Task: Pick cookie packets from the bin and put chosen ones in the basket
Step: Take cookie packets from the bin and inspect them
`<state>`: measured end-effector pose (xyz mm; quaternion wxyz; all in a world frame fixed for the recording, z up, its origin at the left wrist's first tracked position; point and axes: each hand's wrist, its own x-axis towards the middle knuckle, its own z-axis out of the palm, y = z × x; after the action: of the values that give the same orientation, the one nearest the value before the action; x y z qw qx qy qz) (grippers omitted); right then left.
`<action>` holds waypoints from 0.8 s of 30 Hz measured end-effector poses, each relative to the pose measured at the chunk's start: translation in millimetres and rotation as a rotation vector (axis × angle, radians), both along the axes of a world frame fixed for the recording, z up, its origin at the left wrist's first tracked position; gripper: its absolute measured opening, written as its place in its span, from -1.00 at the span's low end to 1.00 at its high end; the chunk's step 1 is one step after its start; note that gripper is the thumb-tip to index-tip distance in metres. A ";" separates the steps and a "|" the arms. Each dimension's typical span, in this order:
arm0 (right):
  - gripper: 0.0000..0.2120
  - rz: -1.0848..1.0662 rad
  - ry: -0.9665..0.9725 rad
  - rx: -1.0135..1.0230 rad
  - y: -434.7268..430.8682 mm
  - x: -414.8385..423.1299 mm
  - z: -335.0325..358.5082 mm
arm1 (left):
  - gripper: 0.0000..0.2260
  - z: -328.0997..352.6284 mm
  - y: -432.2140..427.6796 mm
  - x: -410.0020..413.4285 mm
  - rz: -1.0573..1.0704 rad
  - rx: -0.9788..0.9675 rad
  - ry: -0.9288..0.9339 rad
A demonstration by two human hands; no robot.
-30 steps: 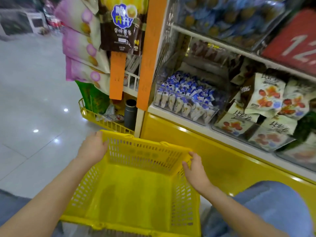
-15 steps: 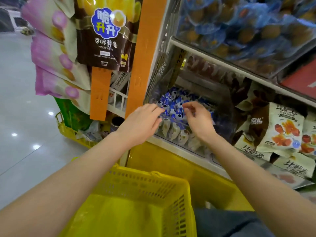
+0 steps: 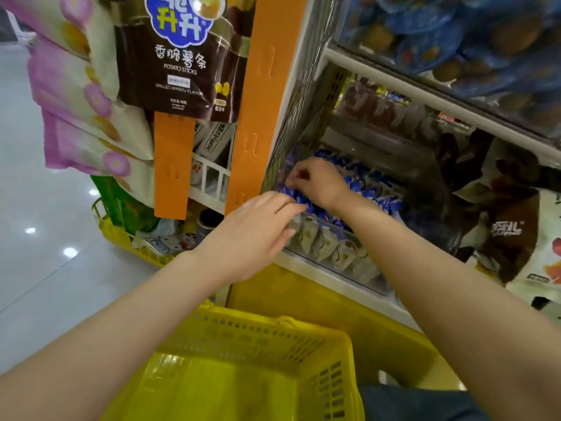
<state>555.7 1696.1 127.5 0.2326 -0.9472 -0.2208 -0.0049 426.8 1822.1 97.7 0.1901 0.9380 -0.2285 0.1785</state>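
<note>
Cookie packets (image 3: 368, 192): small blue-and-white wrappers, heaped in a clear-fronted bin (image 3: 340, 256) on the lower shelf (image 3: 349, 287), at 12 o'clock from the basket.

Right hand (image 3: 315, 180): inside the bin at its far left corner, arm stretched forward from 5 o'clock, wrist bent, knuckles up. Fingers curled together down into the packets; whether a packet is pinched between them cannot be told.

Left hand (image 3: 258, 232): at the bin's front left edge, at 7 o'clock from the right hand, palm down, forearm reaching in from 8 o'clock. Fingers together and lightly bent, tips touching the packets at the front wall; a grasp cannot be confirmed.

Basket (image 3: 261, 338): yellow plastic, perforated walls, at 6 o'clock below both forearms. No packet visible inside.

Shelf unit: yellow base panel (image 3: 303, 302) below the bin; orange upright strip (image 3: 258, 101) at the unit's left corner. Neighbouring bin at 3 o'clock holds white snack bags (image 3: 543, 238) with fruit print. Upper shelf at 1 o'clock holds blue wrapped sweets (image 3: 440, 34), blurred.

Hanging display at 10 o'clock: dark brown potato-stick bag (image 3: 182, 68), pink-and-cream bags (image 3: 79, 95) beside it, a second orange strip (image 3: 173, 165) below.

Floor (image 3: 33, 262): pale glossy tile at 9 o'clock, with spots of reflected light.
</note>
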 end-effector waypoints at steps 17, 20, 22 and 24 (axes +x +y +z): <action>-0.79 0.160 0.165 0.808 -37.8 -168.9 -28.0 | -0.62 -12.6 -1.2 -92.7 0.060 -1.224 0.893; -0.83 0.079 0.408 0.893 -30.1 -183.4 -53.5 | -0.82 -24.2 -2.7 -105.9 0.158 -1.268 0.865; -0.84 0.025 0.546 0.883 -24.0 -185.5 -62.2 | -0.82 -32.8 -0.9 -109.3 0.290 -1.306 0.837; -0.76 0.014 0.677 0.822 -19.0 -185.3 -67.8 | -0.80 -39.5 0.4 -110.2 0.402 -1.333 0.815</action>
<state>370.4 1677.1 59.8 0.6427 -0.7251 -0.1197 0.2163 316.6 1822.5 58.2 0.7422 0.6419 0.1864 -0.0482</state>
